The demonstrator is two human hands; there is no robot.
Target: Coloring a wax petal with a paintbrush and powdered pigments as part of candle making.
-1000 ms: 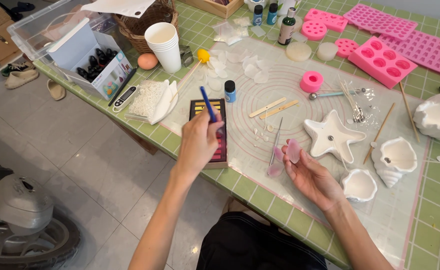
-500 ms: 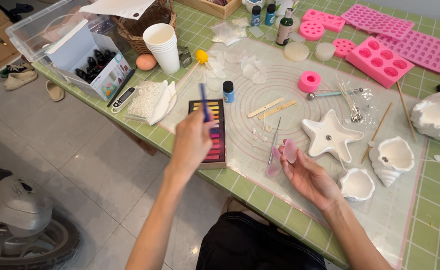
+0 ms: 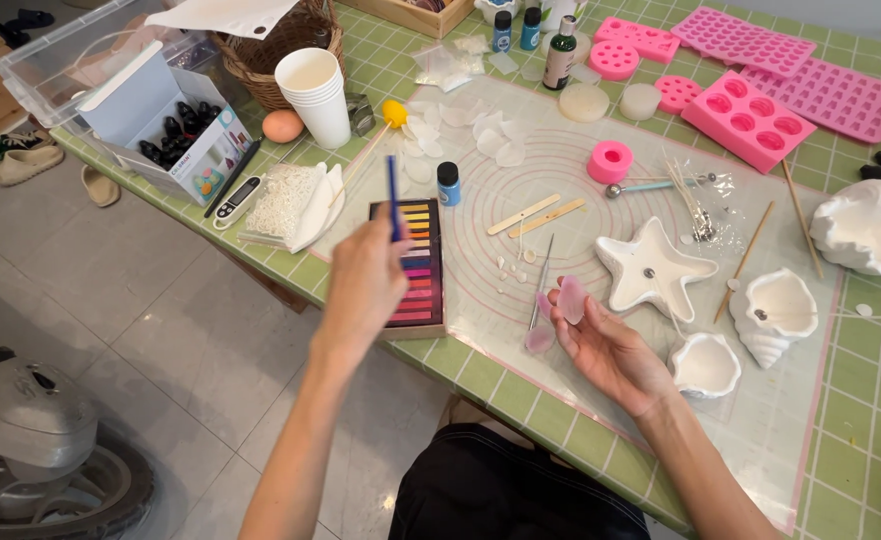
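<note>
My left hand (image 3: pixel 366 285) grips a thin blue stick (image 3: pixel 393 197), held upright over a tray of coloured pastel sticks (image 3: pixel 421 255) at the table's near edge. My right hand (image 3: pixel 611 350) is palm up over the clear work mat (image 3: pixel 561 160) and pinches a small pale pink petal-shaped piece (image 3: pixel 572 298). A second pink petal piece (image 3: pixel 540 335) lies on the mat just left of that hand, beside a thin metal tool (image 3: pixel 542 275). A white star-shaped dish (image 3: pixel 653 270) sits just beyond the right hand.
White shell-shaped casts (image 3: pixel 776 305) (image 3: pixel 706 365) (image 3: pixel 866 230) lie to the right. Pink silicone moulds (image 3: pixel 751 120) line the back. A stack of paper cups (image 3: pixel 316 95), a wicker basket (image 3: pixel 261 55), small bottles (image 3: pixel 561 50) and wooden sticks (image 3: pixel 536 215) stand on the green tiled table (image 3: pixel 871 400).
My left hand has shifted a little nearer with the blue stick, which now stands upright instead of tilted. My right hand stays in place with the pink piece.
</note>
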